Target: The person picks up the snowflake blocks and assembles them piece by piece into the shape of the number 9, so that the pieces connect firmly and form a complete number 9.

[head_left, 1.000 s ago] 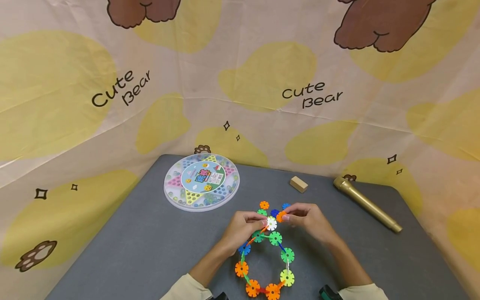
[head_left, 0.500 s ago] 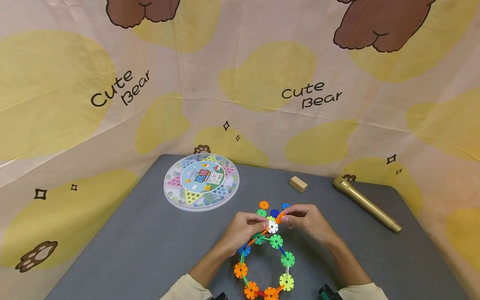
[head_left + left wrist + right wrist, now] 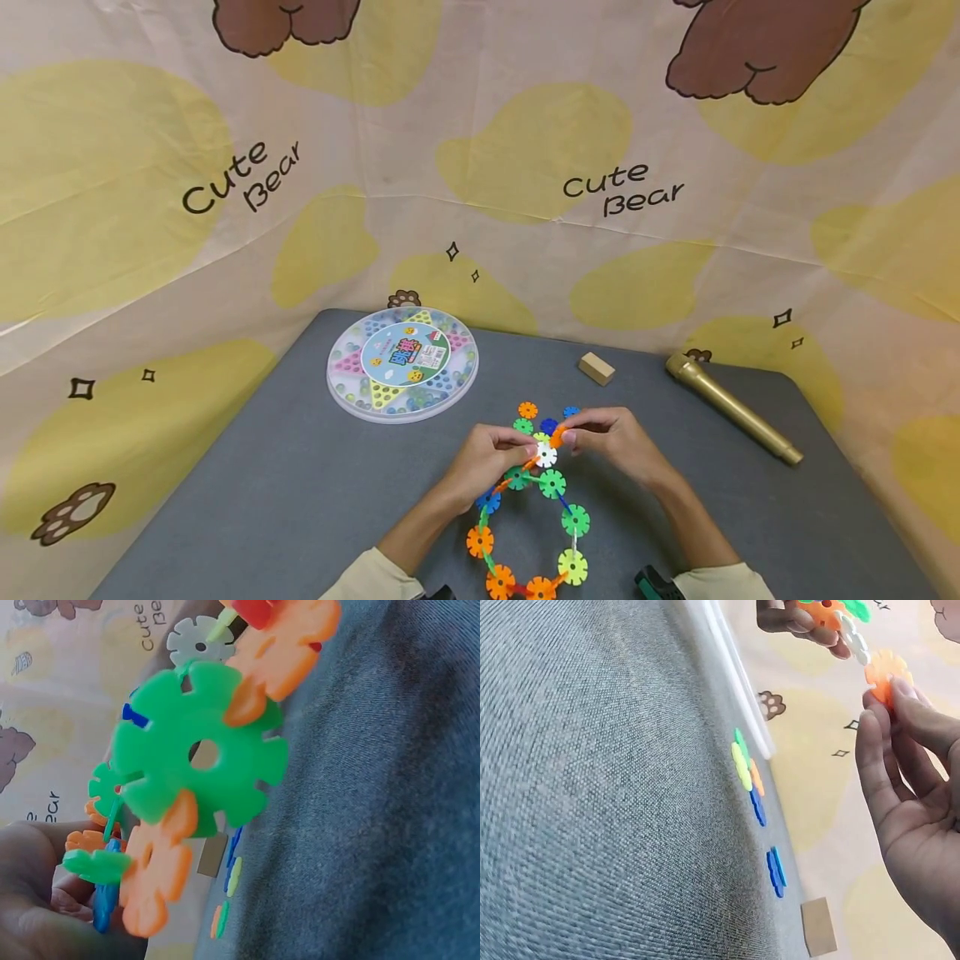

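Note:
Notched plastic snowflake discs are linked edge to edge in a colourful ring (image 3: 575, 521) that hangs below both hands. My left hand (image 3: 487, 458) pinches the ring near its top, beside a white snowflake disc (image 3: 547, 454). Between the thumb and fingers of my right hand (image 3: 618, 442) is an orange snowflake disc (image 3: 889, 675), its edge meeting the white disc (image 3: 853, 639) or very close to it. Large in the left wrist view, a green disc (image 3: 165, 757) of the ring hides part of my left hand (image 3: 37, 877).
Several loose discs, among them an orange one (image 3: 528, 410) and a light blue one (image 3: 572, 412), lie beyond the hands on the grey table (image 3: 262, 483). Farther back are a round marble board game (image 3: 352, 400), a wooden block (image 3: 597, 368) and a gold microphone-shaped stick (image 3: 735, 408).
The orange disc in my right hand has turned more edge-on and come against or close to the white disc. The ring has sunk slightly. Both hands stay nearly in place.

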Available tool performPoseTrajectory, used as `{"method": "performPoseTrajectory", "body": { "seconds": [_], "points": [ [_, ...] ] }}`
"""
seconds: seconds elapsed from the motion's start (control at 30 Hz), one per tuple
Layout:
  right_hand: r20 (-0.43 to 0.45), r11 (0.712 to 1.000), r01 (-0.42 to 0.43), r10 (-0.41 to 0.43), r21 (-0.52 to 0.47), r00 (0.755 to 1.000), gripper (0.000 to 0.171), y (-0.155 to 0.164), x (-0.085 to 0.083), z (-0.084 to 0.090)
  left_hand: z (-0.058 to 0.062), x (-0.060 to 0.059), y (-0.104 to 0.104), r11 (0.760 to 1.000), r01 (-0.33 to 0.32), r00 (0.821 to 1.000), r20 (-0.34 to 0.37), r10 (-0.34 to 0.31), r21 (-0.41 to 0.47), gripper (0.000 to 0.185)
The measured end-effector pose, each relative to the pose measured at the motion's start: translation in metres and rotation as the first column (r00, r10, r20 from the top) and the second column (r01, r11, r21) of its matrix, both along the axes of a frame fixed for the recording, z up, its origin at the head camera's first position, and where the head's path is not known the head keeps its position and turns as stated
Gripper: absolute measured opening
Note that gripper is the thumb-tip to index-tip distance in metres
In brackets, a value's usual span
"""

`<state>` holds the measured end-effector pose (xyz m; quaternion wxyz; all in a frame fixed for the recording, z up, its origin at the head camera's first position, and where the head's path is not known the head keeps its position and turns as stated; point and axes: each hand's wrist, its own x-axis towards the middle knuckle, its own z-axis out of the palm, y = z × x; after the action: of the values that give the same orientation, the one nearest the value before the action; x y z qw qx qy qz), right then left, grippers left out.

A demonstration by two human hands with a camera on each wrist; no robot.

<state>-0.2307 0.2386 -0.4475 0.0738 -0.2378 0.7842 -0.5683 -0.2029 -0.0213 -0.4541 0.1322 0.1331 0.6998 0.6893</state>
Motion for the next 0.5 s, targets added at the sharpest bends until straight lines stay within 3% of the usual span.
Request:
{"method": "performPoseTrajectory", "body": {
  "seconds": [0.5],
  "points": [
    [-0.009,0.999,-0.001,0.001,-0.047,1.000,0.018,-0.0025,0.0009,-0.0029,0.0016,-0.0004,-0.0010,1.000,-0.016,1.000,0.003,0.016,-0.008,0.023]
  ]
}}
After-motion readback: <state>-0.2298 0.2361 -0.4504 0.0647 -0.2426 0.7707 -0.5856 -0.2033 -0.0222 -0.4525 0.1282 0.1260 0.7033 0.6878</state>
